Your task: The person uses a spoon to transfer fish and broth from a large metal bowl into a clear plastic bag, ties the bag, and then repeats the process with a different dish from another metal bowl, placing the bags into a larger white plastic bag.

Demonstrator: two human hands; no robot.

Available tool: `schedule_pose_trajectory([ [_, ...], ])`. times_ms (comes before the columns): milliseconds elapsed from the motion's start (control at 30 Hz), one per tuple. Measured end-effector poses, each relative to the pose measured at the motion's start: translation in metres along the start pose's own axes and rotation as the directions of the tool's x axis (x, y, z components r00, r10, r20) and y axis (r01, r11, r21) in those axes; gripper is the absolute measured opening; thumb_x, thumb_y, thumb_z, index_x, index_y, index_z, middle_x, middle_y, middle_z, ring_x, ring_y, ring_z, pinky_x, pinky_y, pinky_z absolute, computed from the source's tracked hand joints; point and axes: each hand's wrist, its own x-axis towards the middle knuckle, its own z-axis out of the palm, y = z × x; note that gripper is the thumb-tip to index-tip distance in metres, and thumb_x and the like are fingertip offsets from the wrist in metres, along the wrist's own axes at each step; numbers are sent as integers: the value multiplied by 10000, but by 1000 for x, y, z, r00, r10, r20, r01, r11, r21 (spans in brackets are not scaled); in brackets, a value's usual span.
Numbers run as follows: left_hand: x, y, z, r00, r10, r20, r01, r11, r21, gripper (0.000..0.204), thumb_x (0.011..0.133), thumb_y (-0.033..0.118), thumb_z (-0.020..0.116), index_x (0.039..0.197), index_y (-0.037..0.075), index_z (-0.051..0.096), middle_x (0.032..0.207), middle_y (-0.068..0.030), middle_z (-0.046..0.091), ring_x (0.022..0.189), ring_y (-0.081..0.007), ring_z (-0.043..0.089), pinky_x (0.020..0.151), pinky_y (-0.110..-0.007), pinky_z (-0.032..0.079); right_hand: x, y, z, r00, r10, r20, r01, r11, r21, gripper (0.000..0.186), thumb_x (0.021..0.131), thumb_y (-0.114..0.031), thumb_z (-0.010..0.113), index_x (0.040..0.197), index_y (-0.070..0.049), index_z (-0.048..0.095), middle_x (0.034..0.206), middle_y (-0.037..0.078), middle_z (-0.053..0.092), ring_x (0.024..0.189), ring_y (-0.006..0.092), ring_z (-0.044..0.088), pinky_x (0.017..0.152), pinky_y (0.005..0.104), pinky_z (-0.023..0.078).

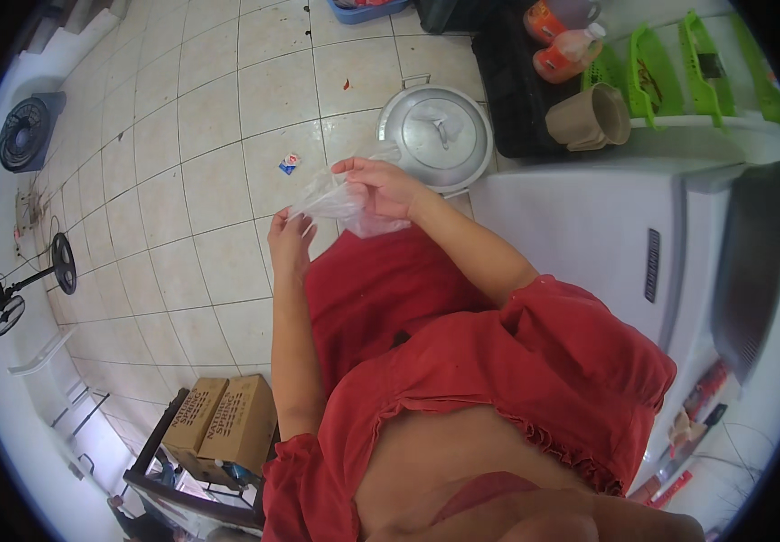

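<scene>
A thin clear plastic bag (pixel 352 210) is stretched between my two hands, above my red-clothed lap. My left hand (pixel 291 242) pinches its left edge with the fingertips. On the other side, my right hand (pixel 385 191) grips the bag near its upper edge, thumb and fingers closed on the film. Part of the bag hangs below the right hand. Whatever the bag might contain cannot be made out. Just beyond the right hand, a large round metal pot with a lid (pixel 435 135) stands on the floor, with a scrap of clear plastic by its lid handle.
A small blue, red and white packet (pixel 290 163) lies on the tiled floor (pixel 214 117). To the right are a white appliance (pixel 580 235), a beige pitcher (pixel 589 117), orange-labelled bottles (pixel 566 56) and green baskets (pixel 650 77). Cardboard boxes (pixel 236 425) and fans (pixel 27 134) stand left.
</scene>
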Motion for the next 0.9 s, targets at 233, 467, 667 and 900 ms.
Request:
schedule_pose_trajectory([
  [233, 82, -36, 3, 787, 30, 616, 393, 744, -540, 338, 936, 117, 502, 1248, -11, 503, 1189, -121, 579, 1051, -215, 566, 880, -371, 482, 35, -33, -71, 929, -367, -47, 305, 830, -467, 299, 941, -65, 555, 1234, -32, 503, 833, 44, 619, 771, 157, 623, 773, 286, 502],
  [467, 106, -86, 27, 882, 148, 447, -178, 984, 25, 280, 956, 248, 567, 1123, 23, 583, 1038, -61, 614, 847, -178, 599, 762, -332, 492, 54, -66, -189, 849, -529, 16, 402, 626, -668, 293, 942, -167, 576, 1206, -50, 527, 833, 60, 610, 768, 215, 620, 753, 364, 496],
  [667, 131, -90, 9, 977, 119, 174, -141, 983, 120, 388, 983, 395, 534, 1092, 24, 562, 1003, -63, 602, 791, -150, 576, 729, -312, 494, 23, -70, -245, 287, -951, 113, -750, -296, -591, 257, 920, -214, 552, 1118, -51, 547, 950, 143, 596, 920, 341, 589, 781, 460, 489],
  [900, 118, -78, 3, 943, 217, 254, -187, 973, -135, 369, 962, 375, 580, 1077, 24, 560, 1079, -82, 622, 977, -174, 607, 809, -326, 517, 20, -97, -263, 396, -894, 210, -691, -441, -573, 159, 902, -116, 468, 1034, -53, 531, 981, 170, 582, 984, 361, 564, 833, 514, 469],
])
